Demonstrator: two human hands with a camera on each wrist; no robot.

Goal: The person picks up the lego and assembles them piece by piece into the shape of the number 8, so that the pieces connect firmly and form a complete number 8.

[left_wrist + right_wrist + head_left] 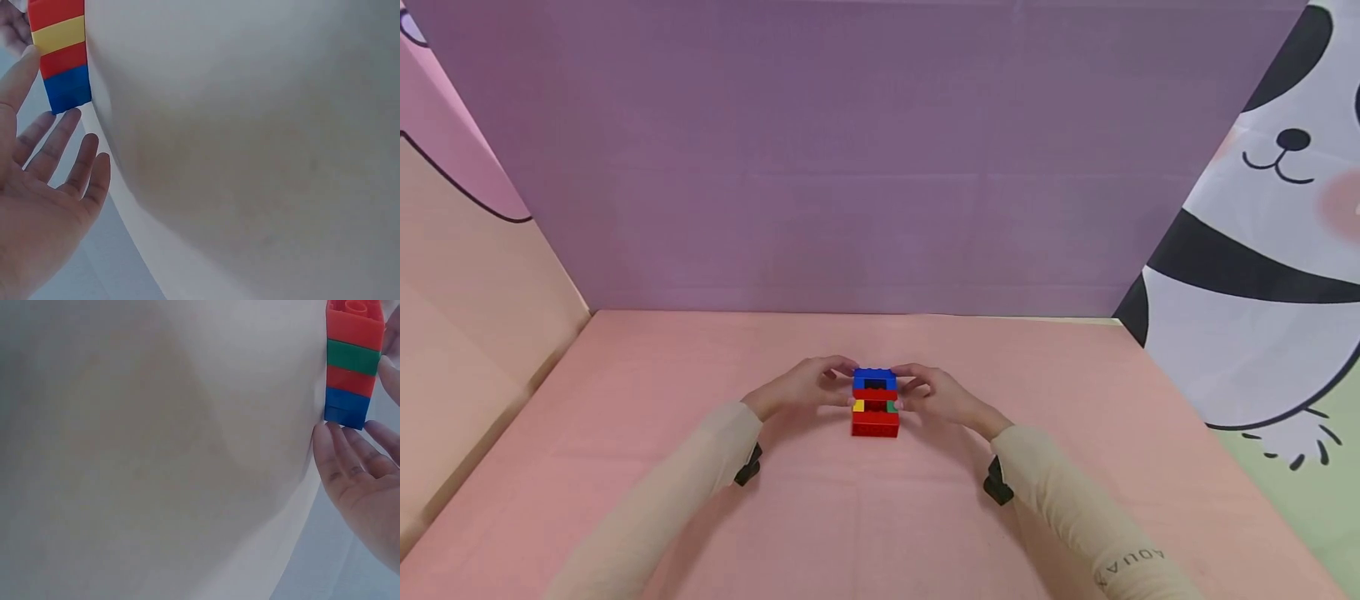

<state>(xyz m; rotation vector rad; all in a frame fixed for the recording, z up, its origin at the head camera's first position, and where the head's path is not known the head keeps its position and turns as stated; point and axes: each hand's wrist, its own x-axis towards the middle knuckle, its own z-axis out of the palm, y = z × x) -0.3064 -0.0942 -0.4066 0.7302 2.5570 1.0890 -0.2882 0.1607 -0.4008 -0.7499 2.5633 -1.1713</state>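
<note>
A stack of toy building bricks lies on its side on the pink table, at the middle of the head view. Its far end is blue bricks (874, 374); then come a red layer (880, 394), a yellow brick (858, 406) beside a green brick (892, 407), and a red brick (875, 426) nearest me. My left hand (808, 385) holds its left side, thumb by the yellow brick (59, 35) and fingertips at the blue end (69, 89). My right hand (947, 396) mirrors it, thumb by the green brick (352, 357), fingertips at the blue end (345, 409).
The pink tabletop (865, 517) runs back to a purple wall (850, 167). A beige side panel (467, 317) stands on the left, and a panda-print panel (1262, 350) on the right. A dark wrist device (997, 483) sits under the right sleeve.
</note>
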